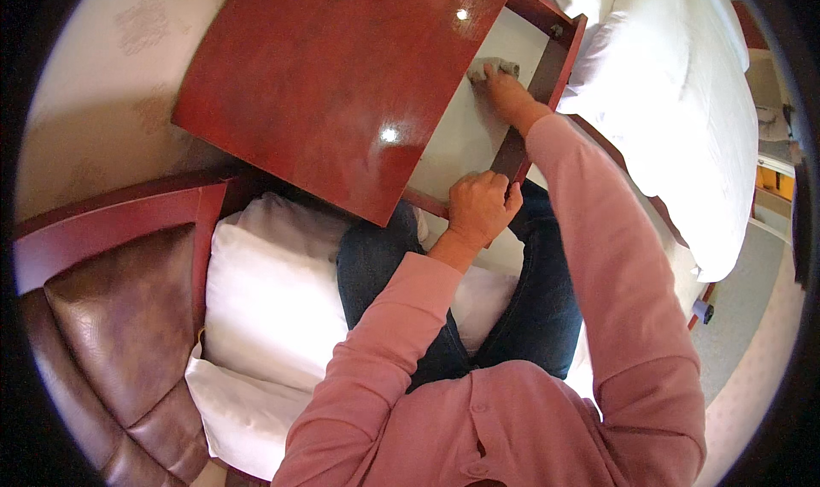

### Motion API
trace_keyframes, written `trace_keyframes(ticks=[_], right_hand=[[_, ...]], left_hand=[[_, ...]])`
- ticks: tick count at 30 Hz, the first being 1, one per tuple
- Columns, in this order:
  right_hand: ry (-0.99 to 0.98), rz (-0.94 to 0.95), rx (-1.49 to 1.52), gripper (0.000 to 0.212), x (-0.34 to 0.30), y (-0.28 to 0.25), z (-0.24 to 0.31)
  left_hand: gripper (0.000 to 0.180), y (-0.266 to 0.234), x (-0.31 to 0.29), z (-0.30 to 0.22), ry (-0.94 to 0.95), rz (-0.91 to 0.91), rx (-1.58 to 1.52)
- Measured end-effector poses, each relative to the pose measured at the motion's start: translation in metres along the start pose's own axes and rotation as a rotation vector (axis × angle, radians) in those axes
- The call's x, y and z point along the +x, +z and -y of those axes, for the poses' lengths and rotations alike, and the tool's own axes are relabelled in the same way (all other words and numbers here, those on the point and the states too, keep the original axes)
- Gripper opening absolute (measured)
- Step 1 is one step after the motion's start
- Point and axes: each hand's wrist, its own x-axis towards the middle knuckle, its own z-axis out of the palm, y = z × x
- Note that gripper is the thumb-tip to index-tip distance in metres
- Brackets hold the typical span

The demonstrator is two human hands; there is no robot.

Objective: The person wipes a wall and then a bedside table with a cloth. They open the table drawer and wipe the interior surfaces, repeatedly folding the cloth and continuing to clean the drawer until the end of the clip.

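A wooden drawer (450,149) with a pale bottom is pulled out from under the glossy red-brown top of a cabinet (333,77). My right hand (510,96) reaches inside it. A bunched grey cloth (506,67) is under those fingers, pressed to the drawer's bottom near the far end. At the drawer's near front corner, my left hand (480,207) has its fingers curled over the wooden edge. Part of the drawer stays hidden beneath the cabinet top.
White bedding (658,120) hangs close along the right of the drawer. At lower left, a brown padded headboard (128,316) in a red wooden frame stands beside white pillows (265,299). My legs in dark jeans (538,290) are just below the drawer. A patterned wall (111,85) rises behind.
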Motion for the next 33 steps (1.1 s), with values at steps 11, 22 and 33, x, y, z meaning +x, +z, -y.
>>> trace_keyframes(ticks=[11, 22, 33], right_hand=[[0.144, 0.168, 0.151, 0.064, -0.043, 0.021, 0.06], [0.477, -0.174, 0.322, 0.067, -0.025, 0.08, 0.079], [0.288, 0.052, 0.285, 0.053, 0.017, -0.015, -0.018]], left_hand=[[0.023, -0.003, 0.016, 0.009, -0.096, 0.308, 0.057], [0.028, -0.021, 0.006, 0.022, 0.046, 0.406, -0.008], [0.046, -0.035, 0.02, 0.022, 0.021, 0.565, -0.06]])
